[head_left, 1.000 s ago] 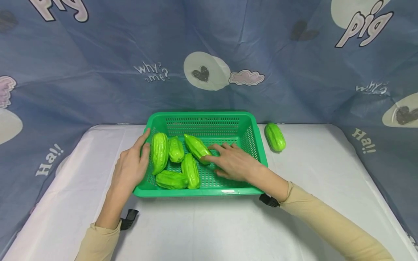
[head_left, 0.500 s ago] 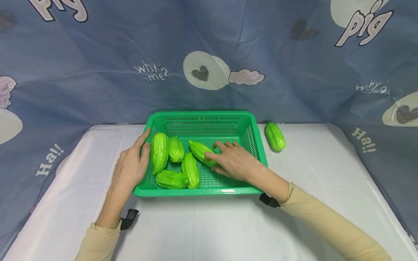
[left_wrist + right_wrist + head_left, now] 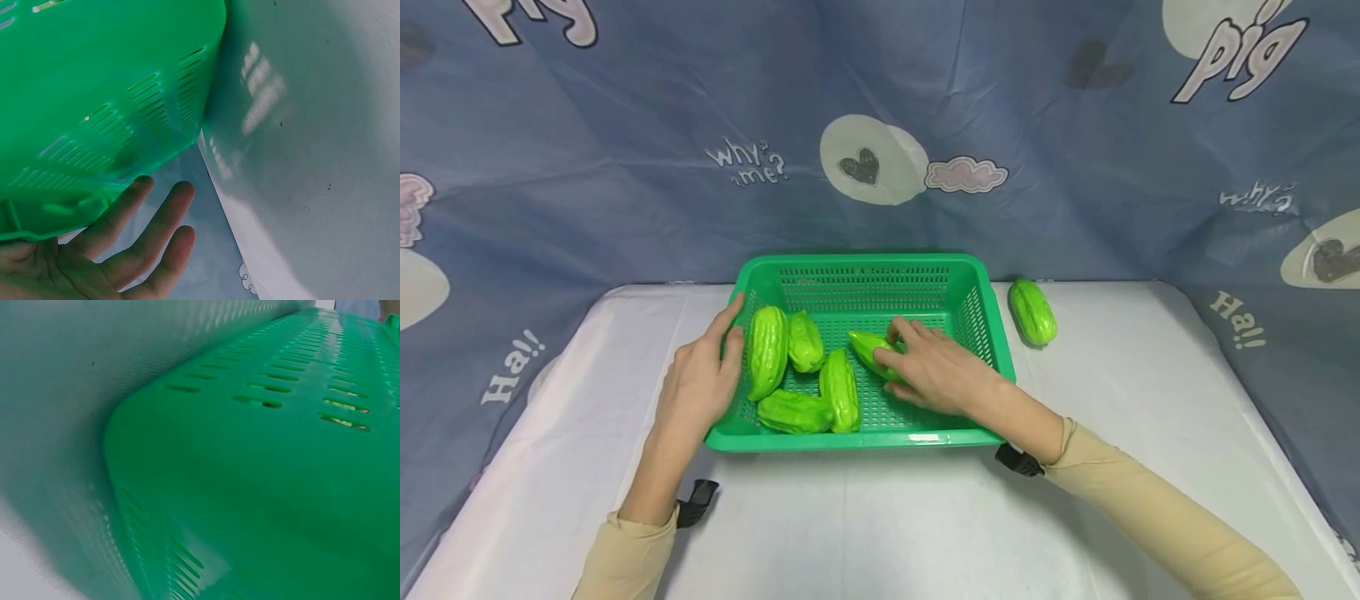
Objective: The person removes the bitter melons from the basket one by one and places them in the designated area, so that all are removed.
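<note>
A green plastic basket [image 3: 865,442] with slotted walls stands on the white table. My left hand [image 3: 700,383] rests at its left rim, the thumb on the inner side. In the left wrist view, its other fingers [image 3: 153,240] reach out fairly straight below the rim, outside the wall. Inside the basket my right hand [image 3: 940,371] holds a bright green bitter melon [image 3: 867,346] by one end between thumb and fingers; its pointed tip shows to the left, the rest is hidden under the hand. The right wrist view shows only the basket's outer wall [image 3: 250,469].
Several more bitter melons lie in the basket's left half: a long one [image 3: 767,354], a short one [image 3: 806,342], one slanting [image 3: 840,390] and one lying crosswise [image 3: 795,412]. Another bitter melon [image 3: 1032,313] lies on the table [image 3: 1120,367] to the right. A blue printed cloth [image 3: 1045,125] hangs behind.
The bitter melon under my right hand has slid to the right and slightly towards me, more of it now covered by the fingers. My left hand has stayed in place.
</note>
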Available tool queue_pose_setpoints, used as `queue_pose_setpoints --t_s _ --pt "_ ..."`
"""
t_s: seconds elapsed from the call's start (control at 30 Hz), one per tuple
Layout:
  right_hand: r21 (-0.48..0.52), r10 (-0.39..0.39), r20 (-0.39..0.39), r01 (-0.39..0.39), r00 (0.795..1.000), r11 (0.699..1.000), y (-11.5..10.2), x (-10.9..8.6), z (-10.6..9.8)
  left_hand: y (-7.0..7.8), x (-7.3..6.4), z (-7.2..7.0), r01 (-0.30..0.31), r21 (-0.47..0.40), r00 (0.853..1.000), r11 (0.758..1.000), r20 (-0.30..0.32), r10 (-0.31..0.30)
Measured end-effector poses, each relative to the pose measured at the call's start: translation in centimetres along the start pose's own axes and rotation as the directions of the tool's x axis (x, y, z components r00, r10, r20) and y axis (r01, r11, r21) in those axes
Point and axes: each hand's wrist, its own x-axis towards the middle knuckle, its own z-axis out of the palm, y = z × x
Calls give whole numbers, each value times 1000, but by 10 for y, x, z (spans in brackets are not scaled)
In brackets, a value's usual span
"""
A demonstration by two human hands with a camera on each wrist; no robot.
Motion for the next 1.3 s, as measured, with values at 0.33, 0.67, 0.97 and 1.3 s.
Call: queue_pose_setpoints --t_s 0.33,0.67,0.97,1.3 --pt "-30 -21 -14 21 1000 999 0 0 1 0 1 0 8 1 1000 1000 5 -8" --pt "-50 -14 7 14 1000 999 -1 0 1 -1 2 -1 22 12 1000 1000 9 -23" --pt "-54 29 -14 -29 999 998 -3 -3 2 1 1 1 17 0 1000 1000 9 -17" --pt "-41 32 -30 -33 999 999 -2 -1 3 0 1 0 -5 3 1000 1000 -6 5"
